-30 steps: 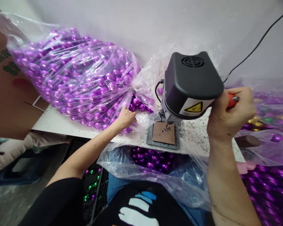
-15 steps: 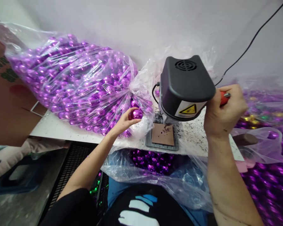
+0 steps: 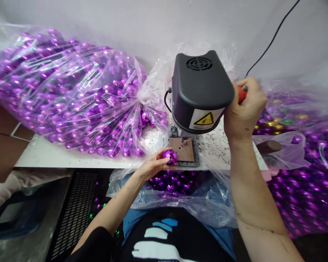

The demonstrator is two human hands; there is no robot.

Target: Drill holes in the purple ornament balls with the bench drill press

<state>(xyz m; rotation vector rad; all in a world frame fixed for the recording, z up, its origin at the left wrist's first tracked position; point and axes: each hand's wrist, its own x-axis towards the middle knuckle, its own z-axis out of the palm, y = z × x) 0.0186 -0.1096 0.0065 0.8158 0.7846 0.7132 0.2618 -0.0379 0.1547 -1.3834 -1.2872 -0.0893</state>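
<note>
L hand is now bringing a purple ball to lower ctr of frame, just left of the brown pad; half a sec ago it was holding it farther up-left, by the gathered neck of the clear bag. So the ball is now sitting beside the work spot, not on it; can't tell if ball & pad are touching. Grip: thumb & fingers are curling round the ball, spread only to its width. R hand, right of ctr, is staying wrapped round the red handle, fist closed; black machine head is looming above the pad, upper ctr.

Materials: ball is gleaming like mirror foil, round w/ flat facets. Bag, upper L, is bulging w/ lookalike balls, thin plastic creasing toward the gather. Pad, squarish & matte, is lying flat on a grey base. Dark flecks are littering the white tabletop. Machine head is showing smooth matte sides, rounded edges, slotted vent on top, yellow warning label in front.
</note>
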